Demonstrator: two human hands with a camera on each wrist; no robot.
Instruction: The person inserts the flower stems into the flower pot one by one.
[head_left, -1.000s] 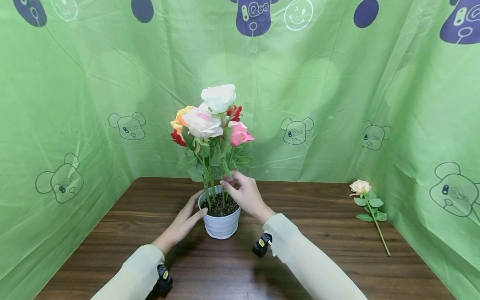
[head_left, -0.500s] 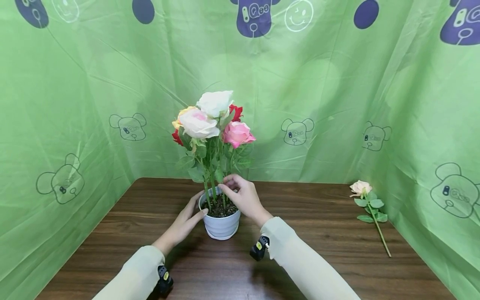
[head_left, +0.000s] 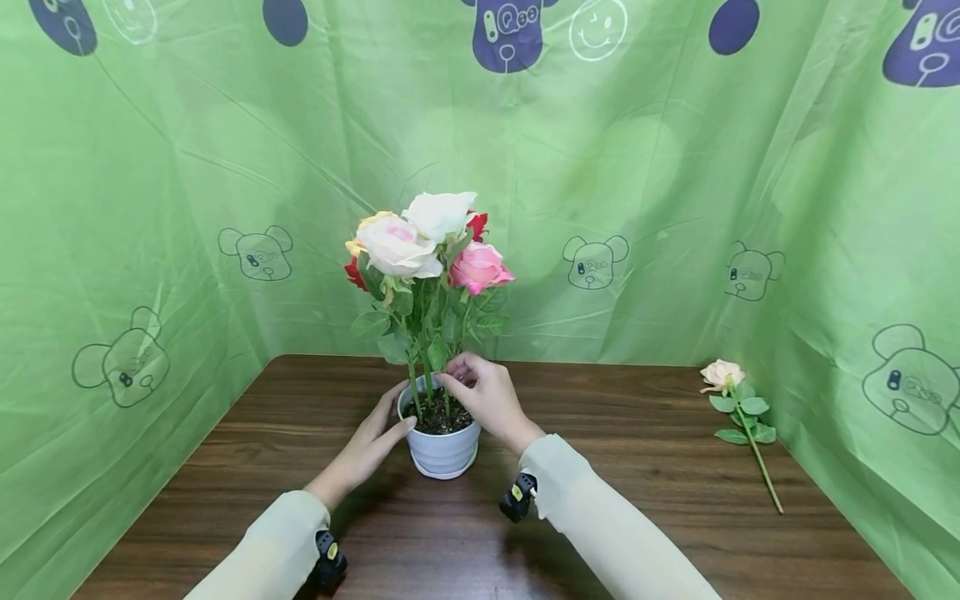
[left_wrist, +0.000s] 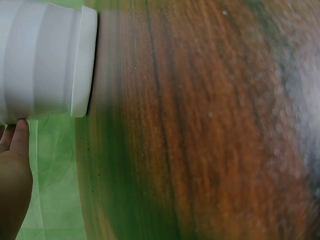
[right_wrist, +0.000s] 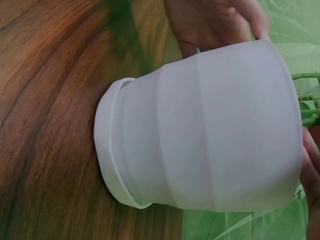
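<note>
A white flowerpot filled with dark soil stands on a matching saucer, with several artificial roses upright in it. My left hand grips the pot's left side, thumb at the near rim; in the right wrist view the left hand lies along the pot wall. Just over the rim, my right hand pinches a green stem between thumb and fingers, apparently that of the white rose. The stem's lower end is hidden. Beside that bloom are a pale pink rose and a pink rose.
Red petals and an orange-yellow bloom show behind the front roses. A light peach rose with leaves and a long stem lies at the right of the wooden table. Green printed cloth encloses the back and sides.
The white rose has sunk lower among the other blooms, and my right hand has moved slightly down toward the soil. My left hand keeps its place on the pot.
</note>
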